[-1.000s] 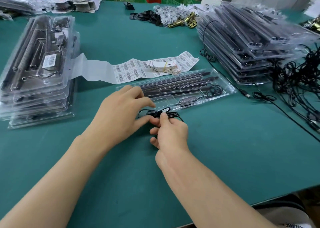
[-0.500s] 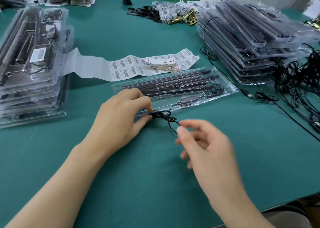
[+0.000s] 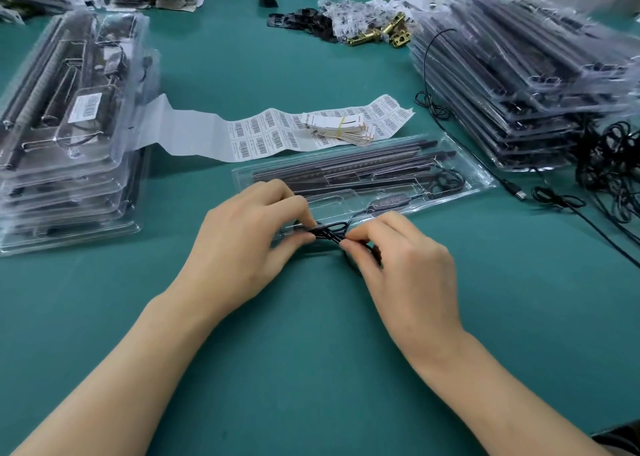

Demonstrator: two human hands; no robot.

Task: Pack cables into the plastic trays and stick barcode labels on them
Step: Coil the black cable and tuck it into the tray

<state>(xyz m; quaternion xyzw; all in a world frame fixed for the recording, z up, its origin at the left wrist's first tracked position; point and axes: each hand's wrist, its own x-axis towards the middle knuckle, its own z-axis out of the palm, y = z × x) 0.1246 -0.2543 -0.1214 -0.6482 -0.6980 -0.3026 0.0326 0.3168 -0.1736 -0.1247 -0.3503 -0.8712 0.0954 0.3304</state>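
A clear plastic tray point(image 3: 479, 186) lies on the green table, holding black rods and a cable with an inline controller point(image 3: 389, 203). At its near edge sits a small bundle of black cable point(image 3: 329, 233). My left hand point(image 3: 242, 244) pinches the bundle's left end between thumb and fingers. My right hand point(image 3: 398, 258) pinches its right end, with a loop of cable curling under the fingers. Behind the tray a strip of barcode labels point(image 3: 263, 133) stretches across the table, with a banded bundle of paper tags point(image 3: 341, 128) on it.
A stack of packed, labelled trays point(image 3: 69, 137) stands at the left. A taller stack of trays point(image 3: 526, 74) stands at the right, with loose black cables point(image 3: 609, 164) beside it. Brass and black hardware point(image 3: 374, 29) lies at the back.
My right hand, which had pulled back toward me with open fingers, has returned to the cable bundle and pinches it. My left hand kept its hold.
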